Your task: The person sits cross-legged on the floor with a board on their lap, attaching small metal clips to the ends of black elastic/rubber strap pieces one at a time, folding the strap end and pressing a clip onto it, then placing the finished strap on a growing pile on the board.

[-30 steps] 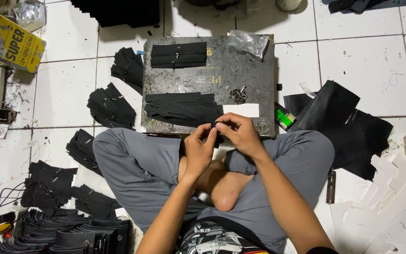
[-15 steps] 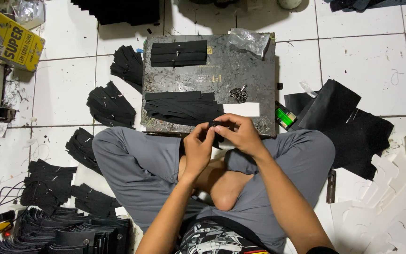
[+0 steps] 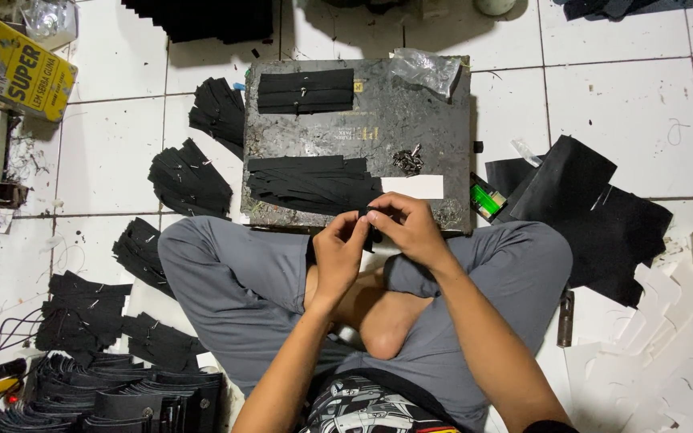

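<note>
I sit cross-legged on a white tiled floor in grey trousers. My left hand (image 3: 340, 252) and my right hand (image 3: 407, 228) meet above my lap, both pinching one small black strap piece (image 3: 371, 232) at the near edge of a dark worn work board (image 3: 435, 120). A fanned pile of black strips (image 3: 310, 183) lies on the board just beyond my hands. A second stack of black strips (image 3: 305, 90) sits at the board's far left. A small heap of metal fittings (image 3: 408, 160) and a white strip (image 3: 415, 187) lie on the board right of the pile.
Bundles of finished black pieces (image 3: 190, 180) lie on the tiles to my left, with stacked black straps (image 3: 122, 401) at the lower left. Black sheet material (image 3: 595, 212) and white offcuts (image 3: 667, 361) lie to the right. A yellow box (image 3: 14, 72), a clear bag (image 3: 427, 70) and a green lighter (image 3: 487, 199) are nearby.
My hands stay at the same spot over my lap; only the fingers shift slightly on the small black piece.
</note>
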